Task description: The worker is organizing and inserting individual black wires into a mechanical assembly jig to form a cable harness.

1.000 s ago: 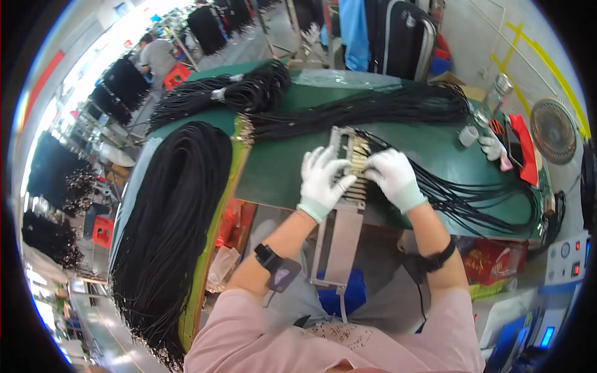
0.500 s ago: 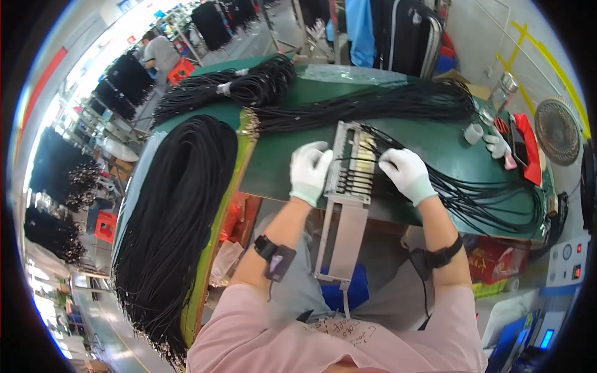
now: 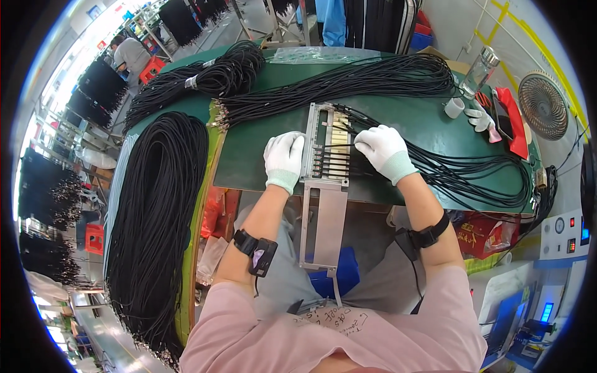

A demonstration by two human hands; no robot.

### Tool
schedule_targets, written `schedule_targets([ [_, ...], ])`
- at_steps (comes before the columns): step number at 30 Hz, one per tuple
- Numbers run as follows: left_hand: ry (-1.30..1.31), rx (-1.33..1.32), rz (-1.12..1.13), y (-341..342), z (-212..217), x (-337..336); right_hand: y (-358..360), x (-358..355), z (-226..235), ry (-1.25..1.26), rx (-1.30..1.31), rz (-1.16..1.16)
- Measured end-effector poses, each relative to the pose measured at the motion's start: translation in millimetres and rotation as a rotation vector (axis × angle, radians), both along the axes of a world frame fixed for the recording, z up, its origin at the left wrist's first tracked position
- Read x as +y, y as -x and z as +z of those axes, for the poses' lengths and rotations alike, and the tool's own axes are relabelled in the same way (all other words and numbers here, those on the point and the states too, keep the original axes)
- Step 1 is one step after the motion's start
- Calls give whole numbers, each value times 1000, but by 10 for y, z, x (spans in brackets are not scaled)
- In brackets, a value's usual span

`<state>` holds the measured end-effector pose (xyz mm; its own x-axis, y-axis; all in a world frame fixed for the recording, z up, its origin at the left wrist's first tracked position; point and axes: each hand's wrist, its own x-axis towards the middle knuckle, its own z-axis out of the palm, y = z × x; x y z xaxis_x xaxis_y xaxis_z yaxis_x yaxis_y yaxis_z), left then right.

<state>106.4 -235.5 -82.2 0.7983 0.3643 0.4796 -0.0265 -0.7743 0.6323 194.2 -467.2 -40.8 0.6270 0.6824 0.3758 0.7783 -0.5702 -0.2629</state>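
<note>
Both of my hands wear white gloves. Across the slots of a metal fixture (image 3: 326,183) with a row of pale blocks lies a black cable (image 3: 339,145). My right hand (image 3: 384,150) pinches that cable at the fixture's right side. Against the fixture's left edge rests my left hand (image 3: 284,160), its fingers curled and pressed together; whatever they hold is hidden. Several other black cables sit in the lower slots, and a loose bundle of black cables (image 3: 472,180) runs off to the right beneath my right hand.
Long black cable bundles lie along the far side (image 3: 348,78) and over the left stand (image 3: 158,205) of the green table (image 3: 249,168). At the right are a glass bottle (image 3: 480,73), a white cup (image 3: 454,108), a spare glove (image 3: 479,119) and a fan (image 3: 543,105).
The whole view has shifted, so the scene sits farther left. My left hand's fingers have curled in more against the fixture's edge. My right hand keeps its pinch on the cable.
</note>
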Motion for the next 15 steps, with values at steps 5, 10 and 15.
schedule_targets([
  [5,-15,9,7,-4,-6,2,-24,2,-15,11,-25,-3],
  [10,9,44,-36,-7,17,7,-20,52,-33,-23,-18,5],
  [15,-213,50,-187,24,81,-255,2,85,-91,-54,23,21],
])
